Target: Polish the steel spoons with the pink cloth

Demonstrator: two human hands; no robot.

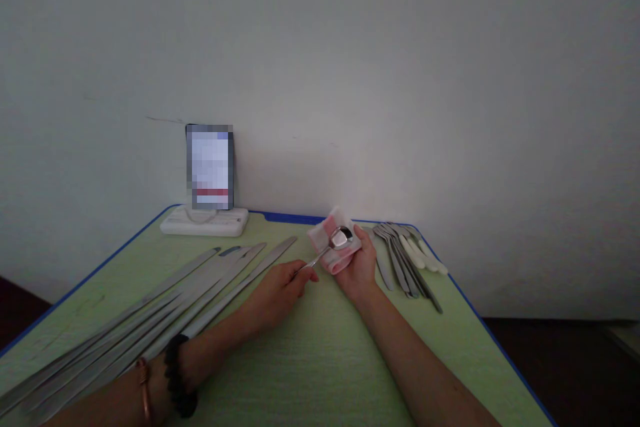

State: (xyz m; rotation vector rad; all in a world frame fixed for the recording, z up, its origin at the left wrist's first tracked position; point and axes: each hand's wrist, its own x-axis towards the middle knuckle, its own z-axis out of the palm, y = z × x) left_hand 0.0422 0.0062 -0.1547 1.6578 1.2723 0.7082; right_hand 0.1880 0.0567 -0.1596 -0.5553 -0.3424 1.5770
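Note:
My left hand is closed round the handle of a shiny metal spoon, which points up and to the right. The spoon's bowl lies against a folded pink-and-white cloth. That cloth rests in my right hand, whose fingers wrap behind it and are partly hidden, with the thumb up at the right of the bowl. Below my left forearm and to its left, several long metal table knives lie side by side. Close to my right hand, a pile of metal cutlery lies on the table.
The green table has a blue edge and stands against a plain wall. At the back left, a tablet or phone with a blurred screen stands upright on a white base. Several cream-handled pieces lie near the right edge.

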